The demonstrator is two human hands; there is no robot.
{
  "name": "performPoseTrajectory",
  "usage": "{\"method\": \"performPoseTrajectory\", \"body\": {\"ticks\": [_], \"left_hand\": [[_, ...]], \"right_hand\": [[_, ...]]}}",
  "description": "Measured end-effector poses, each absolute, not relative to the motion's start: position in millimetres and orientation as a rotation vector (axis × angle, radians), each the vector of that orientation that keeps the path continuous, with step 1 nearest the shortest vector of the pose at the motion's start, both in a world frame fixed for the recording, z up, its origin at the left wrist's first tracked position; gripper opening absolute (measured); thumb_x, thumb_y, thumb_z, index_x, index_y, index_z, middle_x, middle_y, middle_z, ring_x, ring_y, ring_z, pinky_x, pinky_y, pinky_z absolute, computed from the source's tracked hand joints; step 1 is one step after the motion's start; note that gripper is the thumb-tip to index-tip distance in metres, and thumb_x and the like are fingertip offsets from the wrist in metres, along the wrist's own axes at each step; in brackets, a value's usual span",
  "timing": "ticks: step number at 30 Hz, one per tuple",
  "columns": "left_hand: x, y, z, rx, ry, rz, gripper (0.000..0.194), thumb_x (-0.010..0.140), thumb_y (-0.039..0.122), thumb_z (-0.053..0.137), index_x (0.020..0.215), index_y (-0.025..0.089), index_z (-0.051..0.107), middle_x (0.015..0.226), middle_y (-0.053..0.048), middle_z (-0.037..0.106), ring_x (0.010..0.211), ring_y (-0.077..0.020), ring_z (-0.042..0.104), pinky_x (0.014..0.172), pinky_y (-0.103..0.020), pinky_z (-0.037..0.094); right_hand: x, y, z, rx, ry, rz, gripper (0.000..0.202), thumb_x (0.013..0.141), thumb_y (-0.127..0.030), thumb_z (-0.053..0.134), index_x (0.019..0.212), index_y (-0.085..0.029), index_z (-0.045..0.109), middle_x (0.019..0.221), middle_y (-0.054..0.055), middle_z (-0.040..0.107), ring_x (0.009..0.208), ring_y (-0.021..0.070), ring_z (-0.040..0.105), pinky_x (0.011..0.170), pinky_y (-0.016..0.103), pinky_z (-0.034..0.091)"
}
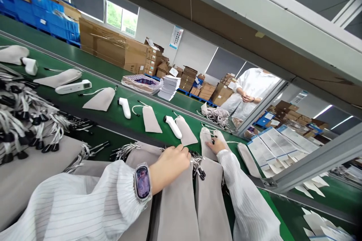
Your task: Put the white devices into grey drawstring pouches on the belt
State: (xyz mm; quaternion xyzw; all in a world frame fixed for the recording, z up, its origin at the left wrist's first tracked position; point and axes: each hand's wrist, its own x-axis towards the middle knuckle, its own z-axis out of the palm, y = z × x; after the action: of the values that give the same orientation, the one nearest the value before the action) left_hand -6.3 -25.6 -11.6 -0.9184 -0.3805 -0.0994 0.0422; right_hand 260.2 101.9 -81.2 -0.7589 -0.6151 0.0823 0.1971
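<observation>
My left hand [172,161] lies over the top end of a stack of grey drawstring pouches [178,203], its fingers curled round the upper edge of a pouch; the fingertips are hidden. On the green belt, my right hand [217,145] is closed on a filled drawstring pouch [223,138], which lies beside another filled pouch [206,139]. A second stack of pouches [212,196] sits between my forearms, its cords and black toggles [200,171] bunched at the top. Left of my hands, a white handheld thermometer [173,127] rests against a flat pouch [186,131].
More thermometers [124,107] and pouches [151,119] lie along the belt [113,124]. A filled pouch [249,160] and folded cartons [268,150] are to the right. A metal post [316,165] and overhead shelf [226,19] frame the station. A co-worker [249,90] stands across.
</observation>
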Motion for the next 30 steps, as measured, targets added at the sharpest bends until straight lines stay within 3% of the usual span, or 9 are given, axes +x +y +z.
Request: {"method": "performPoseTrajectory", "body": {"ticks": [4,7,10,14,16,18,21,23,30], "left_hand": [[-7.5,-24.2,-11.4,-2.807,-1.231,-0.31,0.026,0.058,-0.003,0.05,0.081,0.009,0.05,0.079,-0.009,0.052,0.076,-0.0227,0.048,0.058,-0.033,0.041],[-11.6,-22.6,-10.8,-2.869,-1.213,-0.256,0.027,0.05,-0.003,0.053,0.074,0.009,0.052,0.073,-0.009,0.053,0.079,-0.0249,0.047,0.062,-0.034,0.039],[-20.8,-21.4,-3.2,-2.971,-1.213,-0.176,0.021,0.056,-0.005,0.047,0.068,0.01,0.053,0.065,-0.008,0.053,0.08,-0.0247,0.046,0.062,-0.033,0.037],[-37.9,-14.6,13.1,-3.163,-1.275,-0.071,0.01,0.07,0.006,0.045,0.067,0.013,0.051,0.062,-0.006,0.051,0.075,-0.0203,0.046,0.056,-0.027,0.031],[-45.0,-10.4,21.9,-3.251,-1.312,-0.144,0.008,0.076,0.017,0.045,0.07,0.014,0.049,0.066,-0.004,0.05,0.074,-0.0179,0.046,0.056,-0.025,0.029],[-49.4,-7.2,29.9,-3.371,-1.292,-0.25,0.015,0.08,0.025,0.042,0.071,0.014,0.046,0.067,-0.002,0.049,0.07,-0.0142,0.045,0.055,-0.023,0.029],[-51.1,-4.2,36.9,-3.533,-1.25,-0.388,0.024,0.08,0.034,0.041,0.068,0.014,0.04,0.062,0.001,0.044,0.057,-0.0086,0.038,0.052,-0.021,0.026],[-49.8,-2.6,36.8,-3.618,-1.241,-0.434,0.028,0.079,0.039,0.041,0.068,0.013,0.039,0.06,0.002,0.039,0.052,-0.0072,0.032,0.049,-0.021,0.024],[-40.7,0.2,26.5,-3.642,-1.197,-0.88,0.03,0.083,0.042,0.033,0.079,0.014,0.045,0.079,0.0,0.041,0.068,-0.0085,0.038,0.061,-0.02,0.032]], "right_hand": [[240.2,103.6,-63.3,-2.104,-1.852,0.166,0.044,0.067,-0.028,0.053,0.105,-0.006,0.05,0.09,0.016,0.054,0.089,0.025,0.05,0.08,0.036,0.035],[200.4,108.5,-44.4,-1.913,-2.08,0.277,0.038,0.073,-0.035,0.047,0.106,-0.014,0.051,0.088,0.008,0.056,0.084,0.0188,0.052,0.079,0.03,0.036],[152.2,123.2,-46.2,-1.728,-2.263,0.532,0.041,0.065,-0.042,0.058,0.099,-0.02,0.056,0.081,0.004,0.057,0.079,0.0173,0.053,0.077,0.028,0.037],[113.7,150.0,-67.2,-1.717,-2.109,0.72,0.059,0.051,-0.02,0.069,0.106,-0.01,0.051,0.093,0.012,0.055,0.094,0.0242,0.05,0.087,0.036,0.033],[111.2,155.2,-69.7,-1.724,-1.964,0.852,0.058,0.052,-0.016,0.066,0.107,-0.005,0.049,0.095,0.015,0.054,0.092,0.0241,0.051,0.085,0.038,0.036],[118.0,148.9,-60.2,-1.681,-1.845,0.992,0.055,0.065,-0.022,0.058,0.114,-0.004,0.041,0.096,0.015,0.054,0.086,0.0199,0.054,0.078,0.036,0.041],[137.9,117.0,-25.9,-1.381,-1.615,1.266,0.059,0.076,-0.028,0.047,0.127,-0.012,0.021,0.096,0.009,0.055,0.079,0.0137,0.057,0.073,0.031,0.046],[150.5,86.7,2.1,-1.05,-1.375,1.449,0.074,0.07,-0.027,0.057,0.129,-0.022,0.013,0.092,0.003,0.055,0.077,0.0132,0.058,0.075,0.033,0.046],[157.2,25.8,39.7,-0.736,-1.313,1.56,0.083,0.065,-0.021,0.064,0.125,-0.04,0.01,0.087,-0.002,0.052,0.082,0.0154,0.057,0.074,0.037,0.045]]}}
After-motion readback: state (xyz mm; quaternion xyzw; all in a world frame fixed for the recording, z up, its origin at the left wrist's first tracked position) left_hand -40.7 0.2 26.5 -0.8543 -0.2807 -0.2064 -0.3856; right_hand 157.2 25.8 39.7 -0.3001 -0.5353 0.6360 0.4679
